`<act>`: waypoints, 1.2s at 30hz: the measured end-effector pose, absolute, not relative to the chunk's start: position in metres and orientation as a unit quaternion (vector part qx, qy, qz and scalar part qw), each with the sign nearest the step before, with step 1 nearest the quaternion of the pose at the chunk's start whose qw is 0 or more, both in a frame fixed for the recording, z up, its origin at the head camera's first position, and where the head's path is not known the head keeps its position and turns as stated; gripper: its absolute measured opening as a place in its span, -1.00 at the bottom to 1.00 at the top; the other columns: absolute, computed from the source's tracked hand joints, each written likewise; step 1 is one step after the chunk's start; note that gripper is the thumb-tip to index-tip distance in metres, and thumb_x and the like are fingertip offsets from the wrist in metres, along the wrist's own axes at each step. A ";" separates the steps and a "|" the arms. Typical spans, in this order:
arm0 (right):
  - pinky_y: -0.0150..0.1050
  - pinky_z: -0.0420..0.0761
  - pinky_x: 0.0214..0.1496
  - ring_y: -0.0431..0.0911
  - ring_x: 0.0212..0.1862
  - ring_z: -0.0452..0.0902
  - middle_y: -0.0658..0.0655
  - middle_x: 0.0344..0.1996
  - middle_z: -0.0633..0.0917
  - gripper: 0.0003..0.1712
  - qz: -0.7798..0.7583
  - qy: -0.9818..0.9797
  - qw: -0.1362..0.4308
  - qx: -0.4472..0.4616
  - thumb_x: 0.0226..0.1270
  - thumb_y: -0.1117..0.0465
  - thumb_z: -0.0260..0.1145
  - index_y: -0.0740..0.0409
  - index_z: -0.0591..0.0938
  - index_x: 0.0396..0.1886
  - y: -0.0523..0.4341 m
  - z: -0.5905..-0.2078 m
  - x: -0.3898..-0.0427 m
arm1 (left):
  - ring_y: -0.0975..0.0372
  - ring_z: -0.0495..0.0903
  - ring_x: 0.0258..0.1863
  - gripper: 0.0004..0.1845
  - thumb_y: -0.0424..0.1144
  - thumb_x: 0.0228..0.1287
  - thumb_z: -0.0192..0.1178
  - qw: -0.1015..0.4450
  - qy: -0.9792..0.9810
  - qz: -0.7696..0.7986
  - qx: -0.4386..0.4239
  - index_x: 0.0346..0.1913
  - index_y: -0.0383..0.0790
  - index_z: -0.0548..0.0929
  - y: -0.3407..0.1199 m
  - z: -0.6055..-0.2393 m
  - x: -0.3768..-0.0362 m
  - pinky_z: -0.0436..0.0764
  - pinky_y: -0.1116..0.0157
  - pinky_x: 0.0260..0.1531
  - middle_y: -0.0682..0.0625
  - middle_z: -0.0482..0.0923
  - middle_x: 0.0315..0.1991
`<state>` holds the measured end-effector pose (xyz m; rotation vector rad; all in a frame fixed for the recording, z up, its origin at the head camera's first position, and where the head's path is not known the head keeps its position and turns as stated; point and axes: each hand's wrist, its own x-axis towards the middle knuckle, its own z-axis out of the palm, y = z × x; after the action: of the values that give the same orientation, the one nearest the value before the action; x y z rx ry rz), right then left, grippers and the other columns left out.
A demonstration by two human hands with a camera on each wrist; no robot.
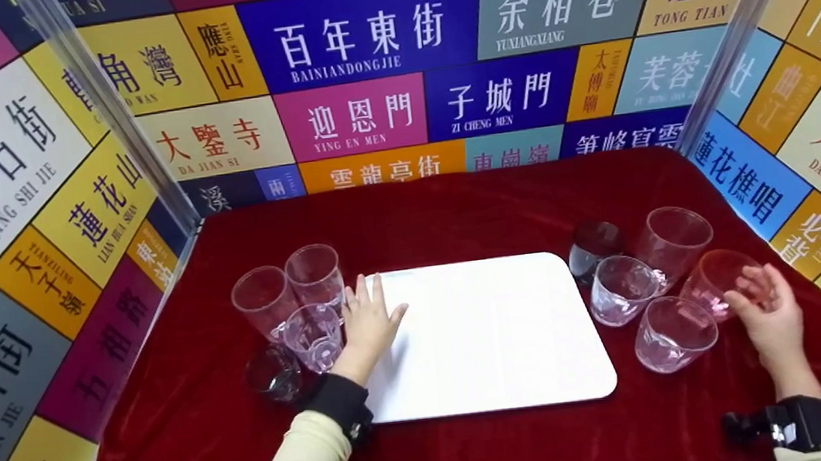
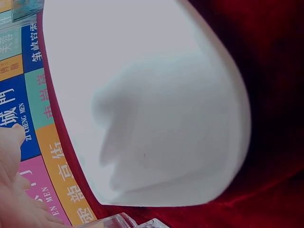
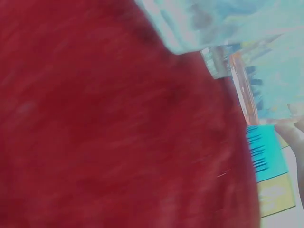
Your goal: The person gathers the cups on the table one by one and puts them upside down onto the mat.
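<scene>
In the head view my left hand [image 1: 368,323] is over the left edge of a white board [image 1: 488,336], fingers straight and spread, casting a shadow on it. Close to that hand stand a clear glass [image 1: 314,273] and a fluted clear glass [image 1: 312,338]. My right hand [image 1: 774,316] curls round the right side of an orange-tinted glass [image 1: 716,280], thumb in front and fingers behind. A fingertip [image 3: 285,127] meets that glass in the right wrist view. Touching distance from it, a short clear glass [image 1: 675,333] stands nearer me.
Further left are a taller clear glass [image 1: 265,301] and a dark glass [image 1: 275,375]. The right group also has a dark glass [image 1: 594,247], a tall clear glass [image 1: 675,242] and a faceted clear glass [image 1: 621,289]. Red velvet cloth [image 1: 507,451] covers the table, with printed panels [image 1: 361,32] around it.
</scene>
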<state>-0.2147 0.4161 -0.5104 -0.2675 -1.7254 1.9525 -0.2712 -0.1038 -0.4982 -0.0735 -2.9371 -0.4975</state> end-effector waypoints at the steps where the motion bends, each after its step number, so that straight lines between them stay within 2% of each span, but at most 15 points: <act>1: -0.64 0.40 -0.09 -0.35 -0.11 0.47 -0.14 -0.13 0.55 -0.21 0.720 -0.632 0.270 -0.097 0.09 0.57 0.22 0.30 0.15 0.34 0.415 -0.504 -0.215 | -0.30 0.04 0.28 -0.24 0.12 0.23 0.05 0.083 -0.982 -0.170 -0.024 0.35 -0.29 0.17 -0.104 -0.499 -0.271 0.19 -0.18 0.18 -0.36 0.05 0.34; 6: -0.53 0.50 -0.04 -0.17 -0.06 0.50 0.08 -0.07 0.57 -0.26 0.773 -0.533 0.342 -0.033 0.02 0.58 0.27 0.30 0.29 0.26 0.399 -0.473 -0.214 | -0.29 0.04 0.29 -0.23 0.13 0.22 0.05 0.083 -0.980 -0.181 -0.015 0.34 -0.30 0.19 -0.104 -0.501 -0.269 0.20 -0.18 0.17 -0.35 0.05 0.35; 8: -0.43 0.54 -0.04 -0.08 -0.05 0.50 0.17 -0.04 0.56 -0.22 0.802 -0.471 0.368 0.015 -0.04 0.54 0.35 0.32 0.29 0.24 0.387 -0.461 -0.214 | -0.29 0.05 0.29 -0.23 0.13 0.23 0.04 0.081 -0.980 -0.182 -0.012 0.34 -0.30 0.18 -0.103 -0.501 -0.268 0.21 -0.19 0.17 -0.35 0.04 0.35; 12: -0.23 0.62 -0.14 0.04 -0.07 0.52 0.30 -0.04 0.53 -0.05 0.848 -0.363 0.377 0.084 -0.26 0.42 0.52 0.37 0.28 0.22 0.358 -0.441 -0.218 | -0.30 0.03 0.29 -0.23 0.14 0.23 0.03 0.075 -0.980 -0.183 -0.013 0.35 -0.30 0.18 -0.099 -0.500 -0.267 0.21 -0.20 0.16 -0.36 0.03 0.35; 16: -0.20 0.64 -0.22 0.05 -0.12 0.54 0.30 -0.06 0.52 -0.04 0.870 -0.320 0.372 0.054 -0.29 0.28 0.58 0.33 0.31 0.19 0.323 -0.433 -0.222 | -0.28 0.04 0.30 -0.23 0.14 0.24 0.02 0.075 -0.980 -0.181 -0.021 0.35 -0.30 0.17 -0.092 -0.497 -0.267 0.22 -0.18 0.17 -0.35 0.04 0.35; 19: -0.22 0.65 -0.31 0.02 -0.24 0.57 0.25 -0.15 0.55 -0.29 0.885 -0.290 0.365 0.005 -0.14 0.22 0.52 0.30 0.42 0.04 0.295 -0.433 -0.227 | -0.28 0.04 0.30 -0.23 0.14 0.24 0.02 0.073 -0.978 -0.191 -0.029 0.36 -0.29 0.16 -0.085 -0.493 -0.268 0.21 -0.17 0.17 -0.34 0.03 0.36; 22: -0.23 0.65 -0.41 -0.02 -0.33 0.59 0.21 -0.28 0.58 -0.66 0.905 -0.262 0.333 -0.040 0.10 0.22 0.37 0.30 0.49 -0.19 0.267 -0.435 -0.233 | -0.27 0.03 0.31 -0.23 0.14 0.25 0.01 0.065 -0.977 -0.200 -0.036 0.38 -0.27 0.12 -0.077 -0.489 -0.268 0.21 -0.17 0.18 -0.33 0.00 0.37; 24: -0.23 0.64 -0.41 -0.02 -0.36 0.59 0.20 -0.34 0.59 -0.74 0.916 -0.255 0.303 -0.063 0.22 0.16 0.26 0.28 0.51 -0.25 0.250 -0.438 -0.236 | -0.27 0.03 0.31 -0.23 0.14 0.26 0.01 0.061 -0.975 -0.209 -0.043 0.38 -0.28 0.11 -0.072 -0.485 -0.268 0.20 -0.18 0.17 -0.33 0.00 0.37; 26: -0.22 0.64 -0.37 -0.05 -0.32 0.59 0.18 -0.33 0.60 -0.70 0.929 -0.250 0.263 -0.075 0.31 0.07 0.14 0.27 0.51 -0.29 0.234 -0.442 -0.238 | -0.26 0.04 0.31 -0.23 0.14 0.27 -0.01 0.060 -0.974 -0.214 -0.052 0.38 -0.28 0.10 -0.066 -0.482 -0.267 0.20 -0.18 0.18 -0.33 0.00 0.37; 32: -0.22 0.61 -0.21 -0.09 -0.29 0.58 0.11 -0.26 0.68 -0.56 0.943 -0.256 0.187 -0.105 0.36 -0.12 -0.07 0.16 0.44 -0.39 0.194 -0.454 -0.240 | -0.20 0.12 0.30 -0.24 0.14 0.30 -0.06 0.071 -0.963 -0.247 -0.081 0.39 -0.27 0.07 -0.046 -0.474 -0.263 0.26 -0.14 0.16 -0.31 0.05 0.36; 36: -0.15 0.55 -0.01 -0.09 -0.25 0.56 0.10 -0.32 0.65 -0.46 0.953 -0.246 0.141 -0.105 0.38 -0.19 -0.20 0.16 0.46 -0.21 0.173 -0.459 -0.240 | -0.10 0.19 0.29 -0.25 0.14 0.31 -0.07 0.080 -0.945 -0.301 -0.104 0.39 -0.28 0.07 -0.030 -0.466 -0.256 0.32 -0.04 0.16 -0.28 0.12 0.34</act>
<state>-0.2397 0.1732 -0.4593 -0.3042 -0.7097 2.7516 -0.2561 -0.0299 -0.4659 -0.3121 -2.8254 -0.9005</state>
